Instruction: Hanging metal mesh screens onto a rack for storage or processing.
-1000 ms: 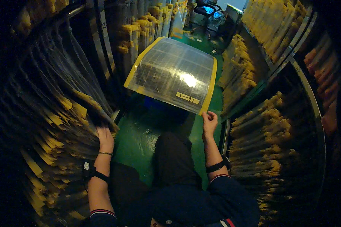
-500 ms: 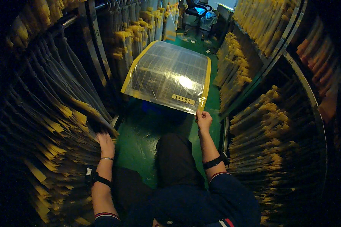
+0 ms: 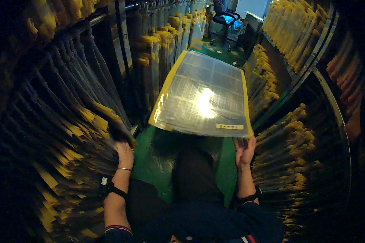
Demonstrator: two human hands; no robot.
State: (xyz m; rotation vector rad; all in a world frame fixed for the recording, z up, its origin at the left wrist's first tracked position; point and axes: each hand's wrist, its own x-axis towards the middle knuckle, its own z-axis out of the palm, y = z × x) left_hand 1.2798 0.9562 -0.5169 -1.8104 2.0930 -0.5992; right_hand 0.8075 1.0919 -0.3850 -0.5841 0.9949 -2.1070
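A large transparent film sheet [image 3: 202, 93] with a printed grid and yellow taped side edges spans the aisle ahead of me, shining where light hits it. Its near edge carries a small yellow label [image 3: 229, 126]. My right hand [image 3: 245, 153] holds the sheet's near right corner, with some fingers spread beneath it. On the left, my left hand [image 3: 124, 153] reaches against the hanging films [image 3: 75, 117] with yellow-taped edges. Its fingertips are hidden among them, so their grip does not show.
Racks line both sides, with more yellow-edged films [image 3: 290, 162] on the right and reddish ones [image 3: 344, 77] beyond. A metal rack post [image 3: 330, 93] stands there. An office chair [image 3: 225, 20] is at the far end of the green floor [image 3: 153, 174].
The film sheet has shifted right in view and tilted, its near edge now higher off my right hand, whose fingers have opened beneath the corner. My left hand stays at the hanging films.
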